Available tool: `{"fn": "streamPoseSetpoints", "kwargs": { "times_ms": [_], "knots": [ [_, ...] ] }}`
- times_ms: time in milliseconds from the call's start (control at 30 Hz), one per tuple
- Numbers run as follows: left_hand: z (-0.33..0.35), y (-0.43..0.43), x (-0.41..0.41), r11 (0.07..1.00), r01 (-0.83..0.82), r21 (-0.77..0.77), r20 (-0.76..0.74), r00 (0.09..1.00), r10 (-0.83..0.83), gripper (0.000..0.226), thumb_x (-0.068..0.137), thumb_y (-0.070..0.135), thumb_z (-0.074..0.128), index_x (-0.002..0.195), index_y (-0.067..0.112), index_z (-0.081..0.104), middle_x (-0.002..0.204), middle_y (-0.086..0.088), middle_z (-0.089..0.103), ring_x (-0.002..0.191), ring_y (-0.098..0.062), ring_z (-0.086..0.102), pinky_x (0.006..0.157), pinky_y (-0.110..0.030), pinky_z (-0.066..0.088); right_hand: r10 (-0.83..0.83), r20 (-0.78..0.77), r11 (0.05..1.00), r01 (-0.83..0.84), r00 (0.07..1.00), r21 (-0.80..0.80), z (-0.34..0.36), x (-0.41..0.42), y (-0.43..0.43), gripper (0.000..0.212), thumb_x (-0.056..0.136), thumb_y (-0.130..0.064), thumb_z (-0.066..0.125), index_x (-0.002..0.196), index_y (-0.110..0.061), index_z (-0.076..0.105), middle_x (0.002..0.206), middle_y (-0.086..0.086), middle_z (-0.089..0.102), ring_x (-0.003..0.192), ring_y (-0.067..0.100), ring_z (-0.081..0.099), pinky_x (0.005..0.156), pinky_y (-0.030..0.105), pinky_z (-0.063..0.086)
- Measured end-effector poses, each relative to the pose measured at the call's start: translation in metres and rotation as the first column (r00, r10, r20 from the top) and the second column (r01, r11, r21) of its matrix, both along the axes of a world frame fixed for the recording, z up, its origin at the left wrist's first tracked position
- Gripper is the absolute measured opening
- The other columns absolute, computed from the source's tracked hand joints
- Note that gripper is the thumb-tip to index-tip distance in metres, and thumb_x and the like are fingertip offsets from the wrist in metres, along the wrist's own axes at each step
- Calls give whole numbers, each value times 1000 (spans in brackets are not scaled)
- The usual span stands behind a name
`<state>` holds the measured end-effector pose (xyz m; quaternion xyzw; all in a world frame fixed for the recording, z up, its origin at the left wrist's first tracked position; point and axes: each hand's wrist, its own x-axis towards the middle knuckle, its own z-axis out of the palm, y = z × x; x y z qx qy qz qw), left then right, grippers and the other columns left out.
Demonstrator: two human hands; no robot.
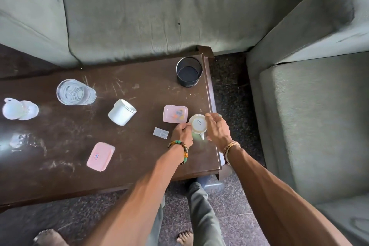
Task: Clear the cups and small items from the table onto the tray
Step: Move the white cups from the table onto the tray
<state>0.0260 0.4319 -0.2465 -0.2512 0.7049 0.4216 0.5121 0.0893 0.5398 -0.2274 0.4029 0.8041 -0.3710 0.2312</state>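
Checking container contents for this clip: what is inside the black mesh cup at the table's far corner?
The black mesh cup stands upright and open; its dark bottom shows with nothing visible in it. The near inner wall is hidden by the rim, so something small lying there cannot be ruled out.

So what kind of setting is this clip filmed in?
Most likely a home living room or lounge: a low dark wooden coffee table stands between a grey-green sofa and a matching armchair, over a speckled stone floor.

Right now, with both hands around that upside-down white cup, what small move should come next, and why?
Probably lift it straight up. The left hand and right hand flank the inverted cup, which sits near the table edge; no tray is in view.
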Motion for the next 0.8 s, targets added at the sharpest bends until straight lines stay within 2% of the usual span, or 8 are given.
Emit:
{"fn": "streamPoseSetpoints", "kwargs": {
  "times_ms": [67,167,267,367,467,567,733,800],
  "knots": [
    [-3,5,1,990,-138,15,40,990,138,24,92,15,52,113,9,60,74,-5,53,48,-13,39,46,-21,34,-73,47,994,77,996,-83,-4,-4,0,35,103,-6,47,137,-4,54,142,19,53,128,37,51,98,33,41],
    [-3,11,-1,955,-291,53,92,954,286,15,91,7,53,102,9,63,83,-9,58,66,-17,49,53,-23,39,-266,10,954,264,964,-145,-6,-11,-1,34,106,-18,45,133,-4,60,134,16,60,125,33,56,96,27,40],
    [-4,12,-3,929,-366,59,125,926,356,17,88,4,52,83,16,63,94,-12,59,79,-21,54,63,-28,44,-435,30,882,432,900,-189,-5,-17,-3,30,102,-26,50,118,-10,70,120,11,66,113,32,63,98,43,52],
    [4,10,-5,934,-353,52,136,929,343,12,91,3,51,93,8,62,110,-20,60,101,-31,60,87,-38,52,-497,75,842,502,864,-201,-3,-17,-5,26,98,-22,53,112,-11,71,108,7,64,111,31,63,98,48,53],
    [30,5,-4,944,-330,23,117,938,326,27,95,12,54,121,3,56,123,-19,59,104,-30,58,88,-41,53,-402,78,894,409,912,-181,18,-9,-13,25,99,-17,52,115,-7,69,112,9,64,108,26,62,100,42,51],
    [72,5,-5,940,-338,41,127,935,331,22,95,10,54,116,4,52,115,-15,55,101,-27,54,90,-42,50,-370,53,899,372,928,-232,55,-6,-19,30,103,-16,50,125,-1,64,125,18,63,119,31,60,104,39,48],
    [150,2,-15,934,-342,104,95,938,333,23,97,12,52,119,9,46,108,-14,53,98,-26,52,77,-39,51,-371,-47,908,352,927,-226,132,-20,-20,32,102,-23,48,120,-3,65,117,16,65,115,36,63,96,40,53],
    [174,-6,-22,935,-335,120,57,942,330,19,94,15,57,108,10,46,105,-12,55,100,-26,54,86,-41,53,-276,-98,928,239,956,-285,164,-27,-24,47,105,-30,38,130,5,58,128,25,61,119,41,60,99,42,52]
  ]
}}
